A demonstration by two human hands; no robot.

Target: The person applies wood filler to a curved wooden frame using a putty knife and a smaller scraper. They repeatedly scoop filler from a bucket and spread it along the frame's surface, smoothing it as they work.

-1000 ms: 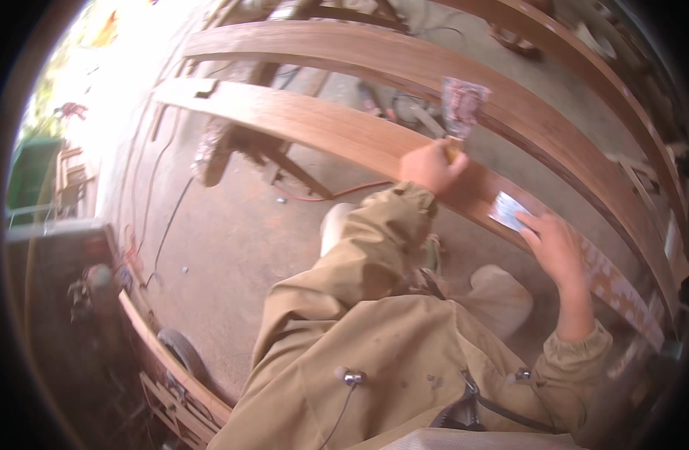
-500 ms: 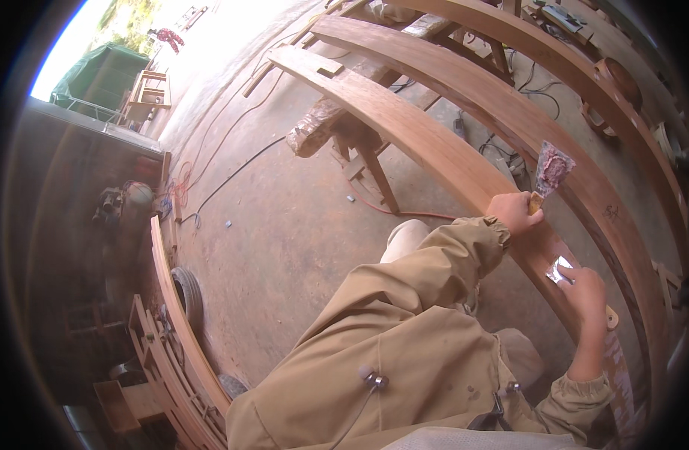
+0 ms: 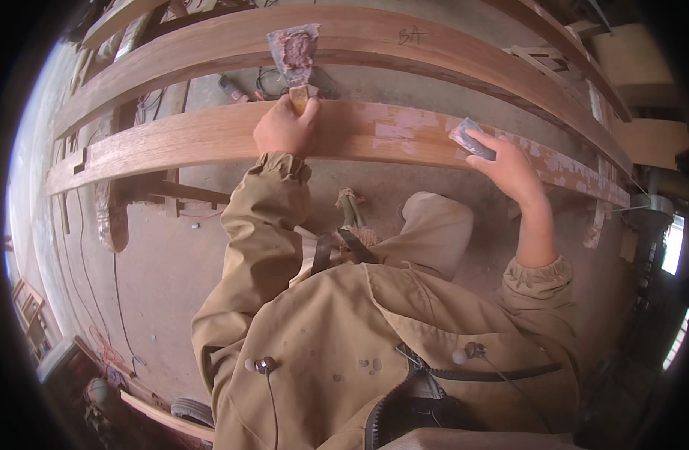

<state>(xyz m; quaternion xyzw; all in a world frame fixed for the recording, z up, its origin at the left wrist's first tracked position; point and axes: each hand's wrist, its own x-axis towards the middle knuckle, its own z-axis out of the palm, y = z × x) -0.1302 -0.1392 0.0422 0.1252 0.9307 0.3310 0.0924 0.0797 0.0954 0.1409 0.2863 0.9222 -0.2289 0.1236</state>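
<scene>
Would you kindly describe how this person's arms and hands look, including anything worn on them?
The left hand and right hand are ungloved. Loose, creased tan sleeves end in gathered, elastic-looking cuffs; the right one sits higher up the arm, leaving part of the right forearm bare.

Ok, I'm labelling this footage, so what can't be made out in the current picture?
All in the head view:
Left scraper: most of its handle, covered by the left hand.
Right scraper: any handle, hidden by the right hand.
Tyre: lower part, behind a wooden strip.
Upper-right beam: left end, cut off by the top edge.
</scene>
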